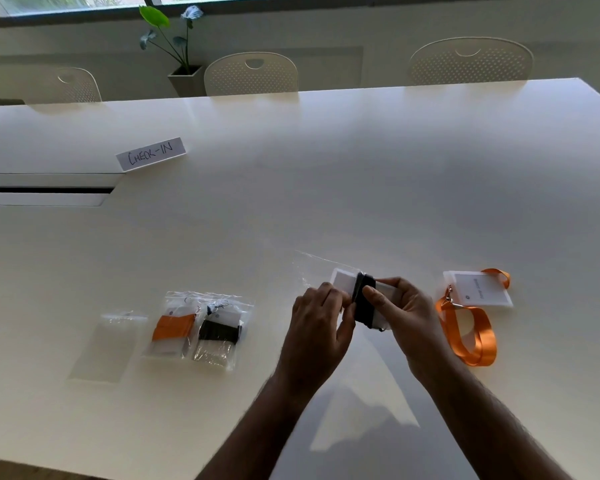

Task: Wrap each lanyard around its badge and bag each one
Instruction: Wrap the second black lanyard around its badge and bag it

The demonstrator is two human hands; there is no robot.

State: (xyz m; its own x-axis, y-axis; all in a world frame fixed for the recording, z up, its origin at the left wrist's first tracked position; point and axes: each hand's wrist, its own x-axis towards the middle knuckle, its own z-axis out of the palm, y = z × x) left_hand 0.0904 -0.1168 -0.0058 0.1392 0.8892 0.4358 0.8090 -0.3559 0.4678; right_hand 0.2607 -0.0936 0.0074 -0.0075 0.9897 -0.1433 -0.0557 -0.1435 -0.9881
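Both hands met above the wide white table (361, 168), near its front edge and a little right of centre. The right hand (407, 311) had its fingers curled under a white rectangular badge card wound with a black fabric lanyard (364, 303), thumb pressed on top of the dark band. The left hand (321, 323) pinched the mouth of a clear plastic bag (312, 268), thumb and fingers closed on the film right where the badge's far end met it. The bag stretched away from the hands toward the far side of the table, thin and hard to trace; how far the card sat inside it I could not tell.

To the right, just beside the right wrist, a second white badge in a clear sleeve (478, 289) lay flat, its orange ribbon lanyard (471, 337) unwound in a loose loop trailing toward the near edge.

To the left lay two sealed clear bags touching side by side, one holding an orange-wrapped badge (172, 329), the other a black-wrapped badge (219, 332). Farther left an unfilled clear zip bag (108, 344) rested flat.

Well back, a white paper strip hand-lettered "CHECK-IN" (151, 154) lay on the table. Three pale perforated chairs (252, 76) stood along the far side, with a potted green plant (184, 64) between two of them.
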